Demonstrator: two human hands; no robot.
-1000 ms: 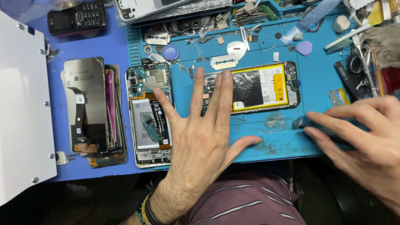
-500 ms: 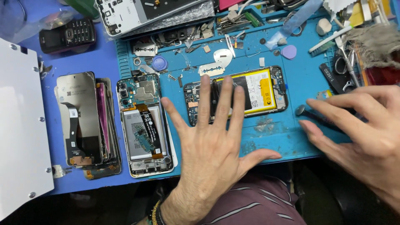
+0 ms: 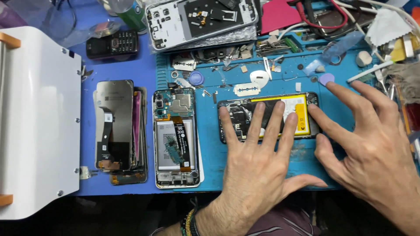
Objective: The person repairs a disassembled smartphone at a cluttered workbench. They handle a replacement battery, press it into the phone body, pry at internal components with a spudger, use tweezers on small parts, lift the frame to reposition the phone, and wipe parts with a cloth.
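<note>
Pressing: left hand (image 3: 258,170), fingers spread flat on opened black phone with yellow battery (image 3: 302,114)
Right hand (image 3: 372,140): spread, fingertips at phone's right end
Base: blue repair mat (image 3: 210,153)

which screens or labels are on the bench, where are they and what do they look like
Battery label: yellow rectangle in the opened phone under the left hand.
Screen panels: dark stack, left of the mat.
Keypad phone: small, black, top left, screen dark.
White battery label: in the upright opened phone.
</note>
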